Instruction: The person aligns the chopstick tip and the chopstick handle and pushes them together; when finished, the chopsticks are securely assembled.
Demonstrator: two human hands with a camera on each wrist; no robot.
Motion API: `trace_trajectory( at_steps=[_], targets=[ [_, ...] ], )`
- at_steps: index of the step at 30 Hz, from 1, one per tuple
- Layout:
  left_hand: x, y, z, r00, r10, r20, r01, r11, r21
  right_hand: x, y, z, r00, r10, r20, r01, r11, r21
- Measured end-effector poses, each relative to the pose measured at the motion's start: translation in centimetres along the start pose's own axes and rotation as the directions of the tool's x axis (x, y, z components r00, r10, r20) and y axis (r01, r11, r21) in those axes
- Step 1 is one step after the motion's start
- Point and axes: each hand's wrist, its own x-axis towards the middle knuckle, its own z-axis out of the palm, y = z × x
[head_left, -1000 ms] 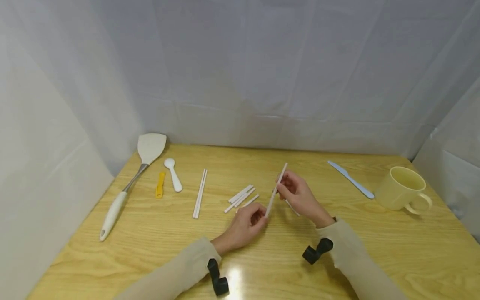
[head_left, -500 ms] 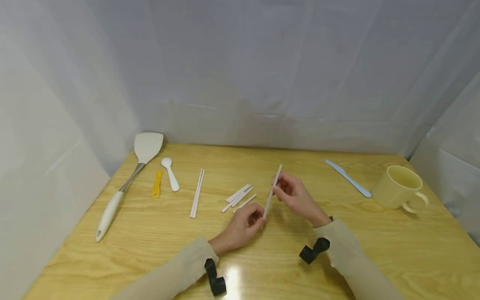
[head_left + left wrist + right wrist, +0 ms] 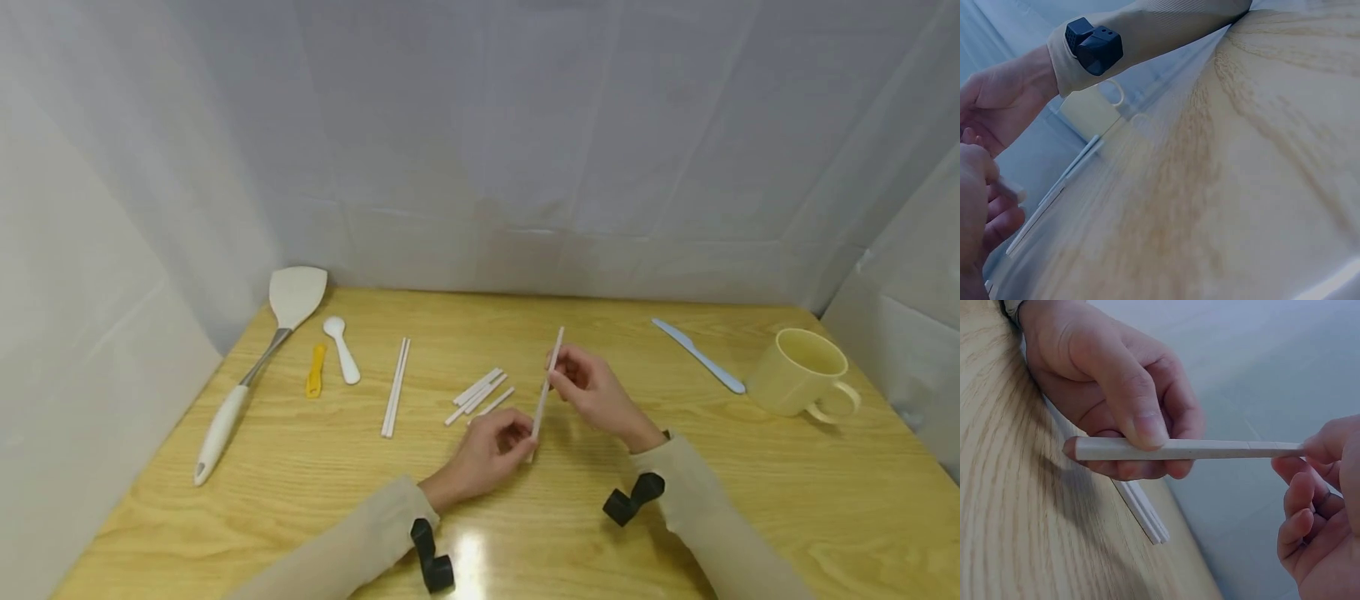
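A slim white chopstick [image 3: 546,387], with faint seam lines toward the left hand in the right wrist view, is held slanting above the table. My left hand [image 3: 487,454] pinches its near end between thumb and fingers. Higher up, my right hand [image 3: 592,392] pinches it, the thumb [image 3: 1150,428] on top and the fingers beneath. Just beyond the left hand lie several short white sticks [image 3: 477,387], one partly hidden by that hand. Further left, two long white chopsticks [image 3: 393,387] lie side by side. The left wrist view shows only part of the left hand [image 3: 979,206].
At the left are a spatula [image 3: 225,425], a small yellow utensil [image 3: 315,371] and a white spoon [image 3: 345,354]. A light blue knife [image 3: 701,358] and a yellow mug [image 3: 795,379] stand to the right. White sheeting [image 3: 525,167] rises behind the wooden table [image 3: 300,500].
A white piece that jutted out below the right hand no longer shows. My right hand has shifted slightly left along with the chopstick, whose near end now reaches a little past the left fingertips.
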Motion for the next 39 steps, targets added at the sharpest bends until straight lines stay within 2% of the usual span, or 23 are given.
trace_trajectory(
  at_steps=[5,11,16,23,29,32,35,39],
  targets=[
    [0.0,0.4,-0.5,0.999,-0.042,0.020,0.043,0.997,-0.070,0.3,0.2,0.4,0.999,-0.028,0.015,0.028,1.000,0.014],
    [0.3,0.6,-1.2,0.999,0.017,0.047,-0.009,0.987,-0.162,0.2,0.5,0.8,0.998,0.028,0.054,-0.031,0.998,0.053],
    [0.6,1.1,-1.6,0.996,0.026,0.083,-0.017,0.994,-0.108,0.0,0.4,0.8,0.992,0.090,0.087,-0.096,0.993,0.063],
    [1.0,3.7,-2.6,0.995,0.034,0.098,-0.030,0.999,-0.044,0.0,0.6,1.1,0.988,0.126,0.084,-0.129,0.991,0.034],
    [0.7,1.4,-3.4,0.994,-0.045,0.096,0.036,0.995,0.091,-0.3,0.9,0.7,0.969,0.245,0.026,-0.244,0.969,-0.020],
    [0.4,0.6,-4.2,0.994,-0.056,0.094,0.046,0.994,0.099,-0.5,1.2,0.2,0.955,0.297,0.008,-0.296,0.954,-0.038],
    [0.2,0.0,-5.0,0.993,-0.073,0.095,0.064,0.994,0.091,-0.7,1.6,-0.3,0.948,0.319,-0.007,-0.319,0.946,-0.058],
    [-0.2,-0.4,-6.4,0.989,-0.125,0.081,0.115,0.986,0.118,-1.0,2.0,-1.1,0.951,0.308,-0.018,-0.308,0.948,-0.074]
  ],
)
